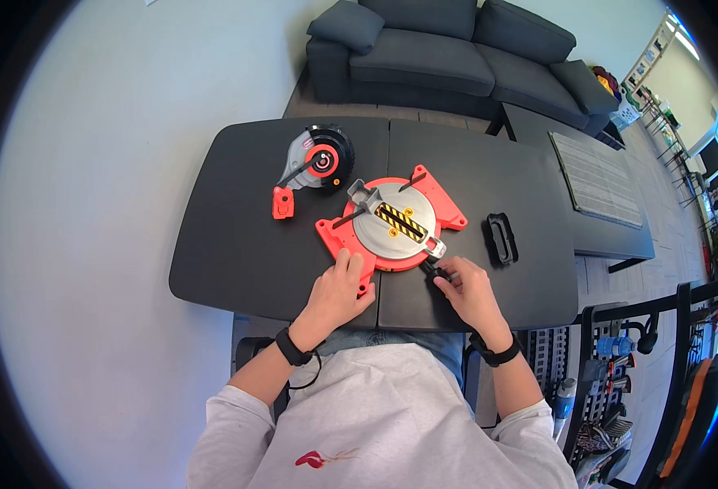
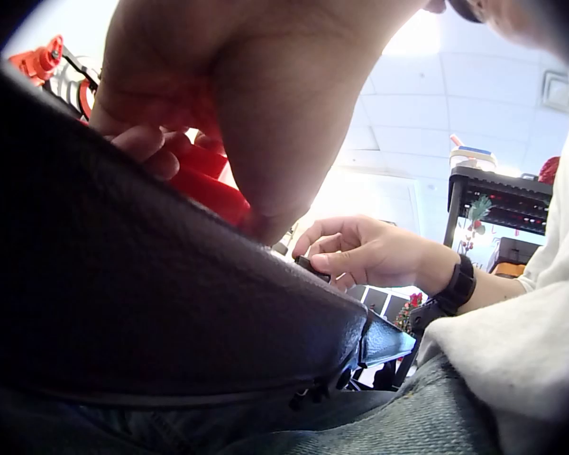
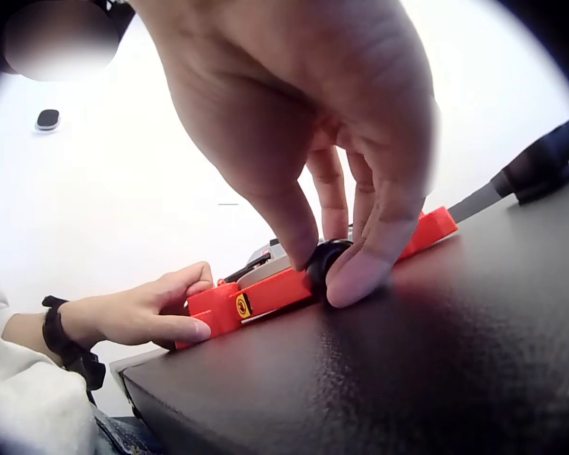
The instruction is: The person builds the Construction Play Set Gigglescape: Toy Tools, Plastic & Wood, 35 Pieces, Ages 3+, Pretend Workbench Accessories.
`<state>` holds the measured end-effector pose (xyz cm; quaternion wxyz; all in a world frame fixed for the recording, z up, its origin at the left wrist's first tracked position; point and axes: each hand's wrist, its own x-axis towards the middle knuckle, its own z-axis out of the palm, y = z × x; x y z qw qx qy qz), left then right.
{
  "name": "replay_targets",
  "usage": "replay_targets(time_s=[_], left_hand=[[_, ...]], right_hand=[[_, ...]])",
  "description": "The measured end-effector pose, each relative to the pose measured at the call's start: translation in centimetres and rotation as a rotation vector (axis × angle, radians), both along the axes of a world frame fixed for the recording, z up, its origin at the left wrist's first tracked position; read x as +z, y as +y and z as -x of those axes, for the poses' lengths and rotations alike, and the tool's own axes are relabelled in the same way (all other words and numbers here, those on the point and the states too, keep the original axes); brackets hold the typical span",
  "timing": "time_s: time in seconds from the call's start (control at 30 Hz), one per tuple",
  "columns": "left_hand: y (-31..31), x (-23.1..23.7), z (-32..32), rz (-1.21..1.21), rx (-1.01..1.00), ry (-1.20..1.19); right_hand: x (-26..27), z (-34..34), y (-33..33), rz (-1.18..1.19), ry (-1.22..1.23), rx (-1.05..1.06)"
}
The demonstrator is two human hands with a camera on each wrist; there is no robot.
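Observation:
A toy miter saw base lies on the black table, with a red frame (image 1: 439,198) and a round grey turntable (image 1: 373,235) marked by a yellow-and-black striped slot. My left hand (image 1: 336,295) grips the frame's near left foot, its fingers over the red plastic. At the front of the turntable, thumb and fingers of my right hand (image 1: 471,293) pinch a black knob (image 3: 328,264), which the fingers partly cover. The toy's saw head (image 1: 303,155), grey with a black-and-red round blade guard and a red hinge block, rests apart at the back left.
On the right of the table (image 1: 236,253) lies a black oval frame-like piece (image 1: 501,239). Beyond stand a dark sofa (image 1: 420,61) and a low table with a grey mat (image 1: 595,179). A black rack (image 1: 591,383) with tools is close on my right.

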<state>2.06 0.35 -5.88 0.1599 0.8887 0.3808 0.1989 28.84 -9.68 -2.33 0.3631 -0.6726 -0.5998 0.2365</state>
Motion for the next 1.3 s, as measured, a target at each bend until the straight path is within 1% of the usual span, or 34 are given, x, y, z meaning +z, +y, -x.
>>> replay_targets(time_s=[0.23, 0.33, 0.53, 0.93, 1.13, 1.23, 1.3], left_hand=[[0.0, -0.2, 0.0, -0.005, 0.001, -0.006], [-0.1, -0.1, 0.0, -0.008, 0.004, -0.002], [-0.1, -0.1, 0.0, -0.001, 0.0, -0.004], [-0.1, -0.1, 0.0, -0.01, -0.003, -0.007], [0.0, -0.4, 0.0, -0.019, -0.014, -0.021], [-0.1, 0.0, -0.1, 0.02, 0.011, -0.028], [-0.1, 0.0, -0.1, 0.017, 0.014, -0.024]], right_hand=[[-0.3, -0.1, 0.0, 0.034, 0.025, 0.004], [0.5, 0.2, 0.0, 0.014, -0.04, 0.014], [0.8, 0.3, -0.1, 0.008, 0.0, 0.032], [0.1, 0.0, 0.1, 0.01, -0.004, 0.016], [-0.1, -0.1, 0.2, 0.05, 0.045, 0.012], [-0.6, -0.3, 0.2, -0.012, -0.004, 0.046], [-0.6, -0.3, 0.2, -0.011, -0.003, 0.048]])
